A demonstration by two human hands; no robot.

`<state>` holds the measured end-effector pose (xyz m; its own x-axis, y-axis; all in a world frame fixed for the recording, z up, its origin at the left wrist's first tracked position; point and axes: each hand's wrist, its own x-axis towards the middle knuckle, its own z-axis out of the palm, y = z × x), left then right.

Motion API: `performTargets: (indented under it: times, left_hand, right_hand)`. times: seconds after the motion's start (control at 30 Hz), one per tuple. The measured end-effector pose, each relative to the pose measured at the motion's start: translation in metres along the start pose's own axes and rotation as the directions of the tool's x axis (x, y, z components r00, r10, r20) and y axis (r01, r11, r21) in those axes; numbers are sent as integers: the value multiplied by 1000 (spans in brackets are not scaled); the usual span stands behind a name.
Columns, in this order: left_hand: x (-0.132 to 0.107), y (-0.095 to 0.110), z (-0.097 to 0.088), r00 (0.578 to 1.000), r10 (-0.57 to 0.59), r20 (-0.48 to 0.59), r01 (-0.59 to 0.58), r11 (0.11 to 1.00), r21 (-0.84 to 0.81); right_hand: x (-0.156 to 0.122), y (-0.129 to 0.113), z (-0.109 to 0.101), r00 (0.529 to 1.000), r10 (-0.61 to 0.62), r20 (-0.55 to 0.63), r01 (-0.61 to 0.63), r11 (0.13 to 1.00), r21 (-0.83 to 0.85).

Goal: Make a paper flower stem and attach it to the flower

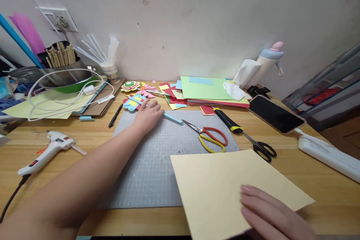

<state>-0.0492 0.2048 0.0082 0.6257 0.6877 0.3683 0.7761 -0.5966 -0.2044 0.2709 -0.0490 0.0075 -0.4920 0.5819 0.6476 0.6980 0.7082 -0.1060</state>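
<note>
Where the left hand (148,114) lies: stretched out to the far edge of the cutting mat (149,165), knuckles up, fingers curled over a pale-blue stick (173,119); I cannot tell whether they pinch it.
Under its fingertips: a multicoloured paper craft (134,102), seemingly fixed to that stick.
Right hand (270,213): fingers straight and together, laid flat on the near corner of a cream paper sheet (225,183).
Sheet: partly on the mat, partly on the table (323,195).
Handling, sheet: likely light, floppy and easily creased; best taken at an edge or corner with a gentle pinch.
Handling, stick: probably light and thin; hold the shaft, not the fragile paper folds.
Between the hands: red-and-yellow scissors (209,137).
Beyond the right hand: black scissors (260,146), a phone (274,114).
Left of the left arm: a glue gun (47,152).
</note>
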Motion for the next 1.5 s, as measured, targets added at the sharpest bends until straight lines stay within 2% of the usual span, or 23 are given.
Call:
performTargets:
  times: [0.07, 0.13, 0.23, 0.27, 0.33, 0.4, 0.47, 0.5, 0.6, 0.67, 0.73, 0.8, 0.87, 0.97, 1.1, 1.17, 1.23, 1.3, 1.33, 1.4, 1.47, 1.5]
  left_hand:
    - [-1, 4, -7, 998, -56, -3, 56, 998, -22]
    - [-5, 13, -24, 993, -120, -6, 119, 992, -43]
    - [-20, 39, -62, 986, -160, 51, 165, 980, -111]
    - [-28, 52, -76, 979, -166, 119, 187, 963, -193]
    - [-49, 78, -101, 968, -105, 228, 181, 921, -346]
    - [-73, 100, -113, 956, -25, 291, 162, 875, -457]
    - [-97, 113, -113, 964, 25, 263, 110, 866, -487]
    - [-109, 116, -110, 976, 12, 216, 92, 880, -466]
    - [-137, 112, -96, 999, 25, 30, -10, 908, -420]
    - [-152, 106, -92, 1000, 19, -21, -26, 913, -407]
    - [-165, 99, -94, 1000, -9, -19, 1, 920, -392]
    - [-176, 94, -98, 1000, -27, -3, 24, 931, -365]
    - [-186, 89, -102, 1000, -24, 19, 29, 945, -326]
    - [-194, 83, -104, 999, -16, 43, 27, 962, -273]
    - [-187, 80, -98, 999, 31, 34, -22, 971, -239]
    - [-180, 81, -92, 1000, 6, 28, 0, 973, -229]
    - [-174, 83, -86, 1000, -9, 24, 14, 976, -219]
    - [-169, 86, -81, 1000, -8, 22, 13, 976, -219]
    - [-168, 86, -79, 1000, -6, 23, 10, 975, -224]
    - [-166, 87, -77, 999, -9, 35, 17, 972, -235]
    - [-165, 88, -77, 999, -13, 51, 25, 969, -247]
    - [-165, 88, -77, 999, -14, 53, 27, 967, -254]
  right_hand:
    - [14, -8, 15, 999, -54, 1, 54, 998, 37]
    - [27, -16, 32, 998, -56, -10, 56, 996, 69]
    - [44, -29, 54, 999, -41, 34, 37, 994, 108]
    - [49, -33, 60, 998, -21, 54, 14, 992, 123]
    - [57, -41, 70, 995, 29, 95, -44, 986, 162]
    - [64, -48, 78, 984, 88, 154, -120, 971, 207]
    - [69, -54, 82, 973, 130, 190, -175, 954, 243]
    - [71, -56, 83, 970, 134, 205, -186, 948, 257]
    - [77, -54, 74, 954, 99, 285, -192, 929, 318]
    - [81, -42, 64, 942, 122, 312, -231, 912, 340]
    - [85, -19, 54, 940, 234, 247, -295, 922, 252]
    - [89, 10, 48, 909, 357, 214, -374, 926, 44]
    - [91, 40, 47, 846, 466, 260, -441, 885, -151]
    - [92, 75, 56, 754, 532, 386, -453, 846, -281]
    - [93, 99, 72, 744, 561, 363, -469, 825, -315]
    - [95, 105, 76, 751, 565, 342, -475, 822, -316]
    - [94, 105, 74, 757, 567, 326, -477, 820, -317]
    - [92, 95, 68, 783, 552, 288, -475, 828, -296]
    - [90, 86, 64, 803, 534, 265, -469, 840, -272]
    - [83, 61, 55, 894, 408, 188, -399, 913, -83]
    - [74, 32, 49, 926, 251, 282, -292, 950, 113]
    - [70, 19, 49, 916, 182, 357, -252, 955, 158]
